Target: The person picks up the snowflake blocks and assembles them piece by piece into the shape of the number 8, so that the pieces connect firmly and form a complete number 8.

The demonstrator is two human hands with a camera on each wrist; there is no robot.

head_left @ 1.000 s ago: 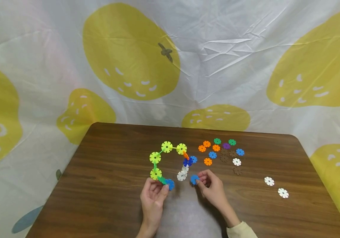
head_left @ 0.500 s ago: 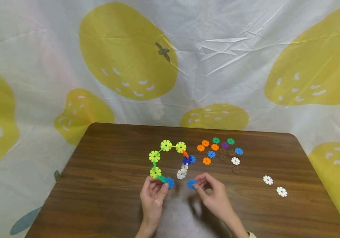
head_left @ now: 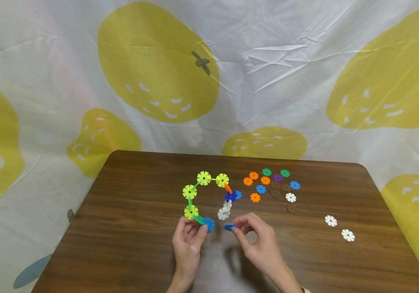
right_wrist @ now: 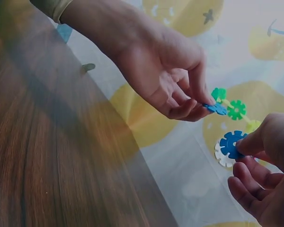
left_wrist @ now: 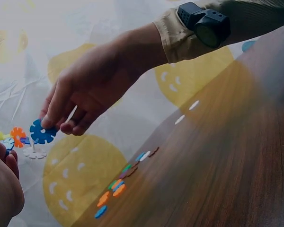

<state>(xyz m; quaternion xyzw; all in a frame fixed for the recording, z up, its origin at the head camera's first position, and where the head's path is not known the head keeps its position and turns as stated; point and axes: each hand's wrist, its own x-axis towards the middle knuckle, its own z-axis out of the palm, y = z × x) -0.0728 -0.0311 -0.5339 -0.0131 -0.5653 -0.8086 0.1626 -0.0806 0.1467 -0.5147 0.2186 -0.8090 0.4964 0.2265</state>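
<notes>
My left hand [head_left: 188, 246] pinches the blue end disc of a chain of notched plastic discs [head_left: 189, 191], held above the table in an open ring. Yellow-green discs joined by green ones form its left and far sides; an orange, a dark blue and white discs run down its right. Between thumb and fingers of my right hand [head_left: 262, 244] is a loose blue notched disc [head_left: 229, 227], turned nearly edge-on in the head view. It sits just right of the chain's blue end and below its white end disc [head_left: 223, 213], apart from both in the head view.
On the brown table [head_left: 129, 203], loose discs lie right of the chain: orange [head_left: 255, 197], green [head_left: 284, 173], purple [head_left: 278, 178], brown [head_left: 291, 208], blue [head_left: 295, 185] and white. Two white discs [head_left: 330, 220] lie farther right. A fruit-print cloth [head_left: 268, 81] hangs behind.
My right hand has moved left with the blue disc, closer to the chain, and has turned the disc from face-on to nearly edge-on. The left hand stays almost still.
</notes>
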